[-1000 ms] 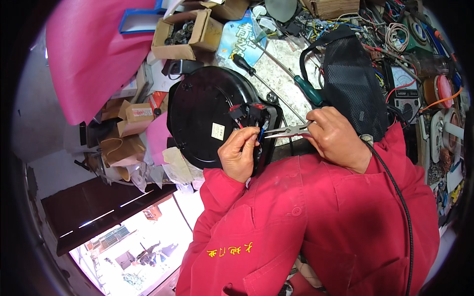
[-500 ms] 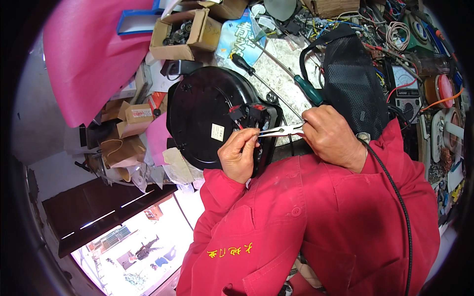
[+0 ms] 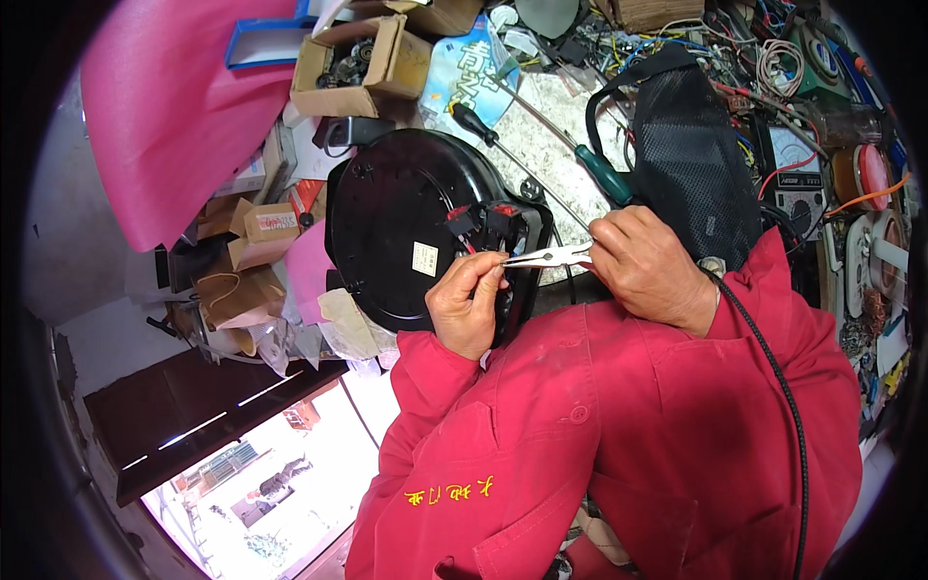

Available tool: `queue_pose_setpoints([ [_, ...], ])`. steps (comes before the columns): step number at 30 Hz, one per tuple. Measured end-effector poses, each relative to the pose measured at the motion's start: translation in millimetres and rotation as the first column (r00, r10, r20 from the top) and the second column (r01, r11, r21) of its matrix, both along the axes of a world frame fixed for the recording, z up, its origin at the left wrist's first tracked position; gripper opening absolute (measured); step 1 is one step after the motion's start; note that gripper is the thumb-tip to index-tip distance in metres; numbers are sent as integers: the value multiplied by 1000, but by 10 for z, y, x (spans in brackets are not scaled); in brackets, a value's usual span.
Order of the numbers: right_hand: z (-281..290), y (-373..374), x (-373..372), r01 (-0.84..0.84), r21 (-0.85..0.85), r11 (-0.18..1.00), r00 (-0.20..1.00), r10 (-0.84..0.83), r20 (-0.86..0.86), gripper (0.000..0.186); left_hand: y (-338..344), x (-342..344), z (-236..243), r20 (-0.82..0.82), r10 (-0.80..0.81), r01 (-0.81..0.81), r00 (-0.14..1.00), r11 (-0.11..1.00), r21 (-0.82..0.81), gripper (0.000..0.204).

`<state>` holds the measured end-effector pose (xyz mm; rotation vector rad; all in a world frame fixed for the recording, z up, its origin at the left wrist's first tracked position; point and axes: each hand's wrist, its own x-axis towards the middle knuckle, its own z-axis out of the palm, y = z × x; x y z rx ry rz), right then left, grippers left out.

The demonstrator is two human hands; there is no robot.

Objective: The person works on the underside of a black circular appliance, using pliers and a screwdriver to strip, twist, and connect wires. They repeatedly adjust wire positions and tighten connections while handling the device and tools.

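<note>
Right hand (image 3: 650, 269), wrapped round the pliers (image 3: 559, 256), has brought their tips closer to the left hand (image 3: 464, 304), pinched tight, contents hidden.

Strong light pours in through an opening (image 3: 329, 464) well below and left of the right grip (image 3: 646, 266), washing much of that area to white. The pliers (image 3: 551, 256) at its fingers catch bright glare; the worktop (image 3: 561, 101) beyond it is well lit. Below, a soft shadow darkens the red clothing (image 3: 706, 416). Nearby detail is fairly sharp; outward, fisheye curves bend edges into black, purple-fringed borders.
</note>
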<state>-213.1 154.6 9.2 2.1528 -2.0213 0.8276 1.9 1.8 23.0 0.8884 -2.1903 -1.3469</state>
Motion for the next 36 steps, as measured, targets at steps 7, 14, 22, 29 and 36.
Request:
queue_pose_setpoints([
  [7,0,5,-41,-30,6,1000,999,30,-23,14,-2,1,-6,-2,-7,7,1000,1000,3,13],
  [14,2,16,-73,-63,69,996,997,66,-42,13,-9,-1,-14,12,-7,7,1000,1000,-22,13],
  [22,10,29,-56,-64,78,995,997,67,-33,12,-10,-8,-8,15,-9,10,1000,999,-35,13],
  [29,22,30,-51,-51,55,997,999,51,-13,13,1,-8,-13,-2,-4,4,1000,1000,-29,13],
  [36,120,16,-52,13,-27,1000,996,-16,-85,12,-7,-38,57,29,-48,53,998,978,-201,11],
])
